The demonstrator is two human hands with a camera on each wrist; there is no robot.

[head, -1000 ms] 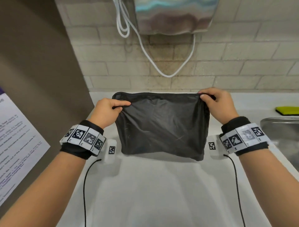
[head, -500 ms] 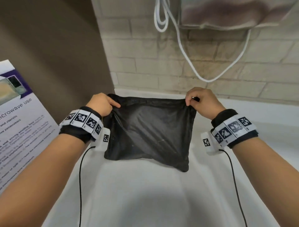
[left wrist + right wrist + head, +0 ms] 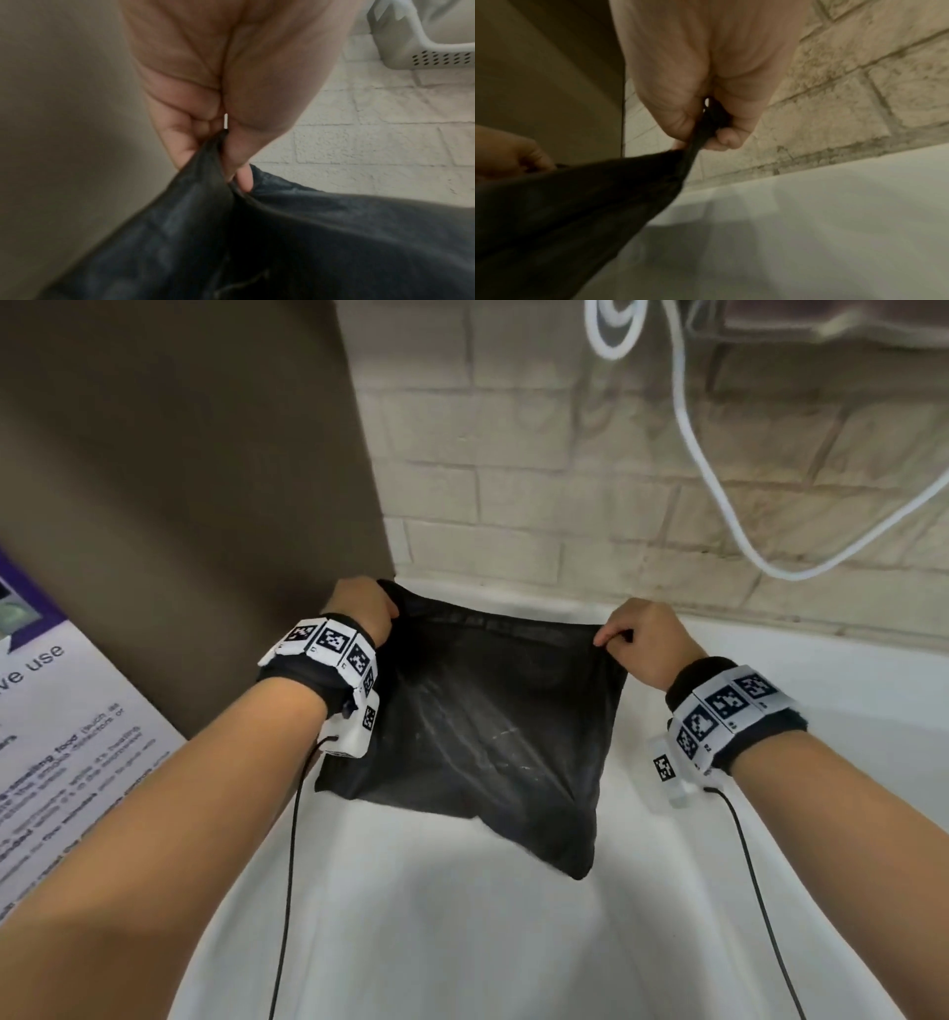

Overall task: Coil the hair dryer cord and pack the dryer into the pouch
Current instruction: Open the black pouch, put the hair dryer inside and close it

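Observation:
A black fabric pouch (image 3: pixel 482 737) hangs stretched between my two hands above the white counter (image 3: pixel 462 942), its lower right corner sagging lowest. My left hand (image 3: pixel 365 608) pinches the pouch's top left corner (image 3: pixel 218 160) close to the brown side panel. My right hand (image 3: pixel 637 639) pinches the top right corner (image 3: pixel 706 125). The pouch (image 3: pixel 564 203) looks closed along its top edge. The hair dryer and its cord are not visible; whatever is in the pouch is hidden.
A brown panel (image 3: pixel 179 480) stands at the left with a printed notice (image 3: pixel 61 752) on it. A brick wall (image 3: pixel 565 480) runs behind, with a white cable (image 3: pixel 688 428) looping down from a wall unit (image 3: pixel 424 36) above. Thin black wrist-camera wires (image 3: pixel 290 865) trail below my arms.
Both hands have carried the pouch left and toward the back corner. The pouch now hangs more tilted, left side higher and closer to the brown panel.

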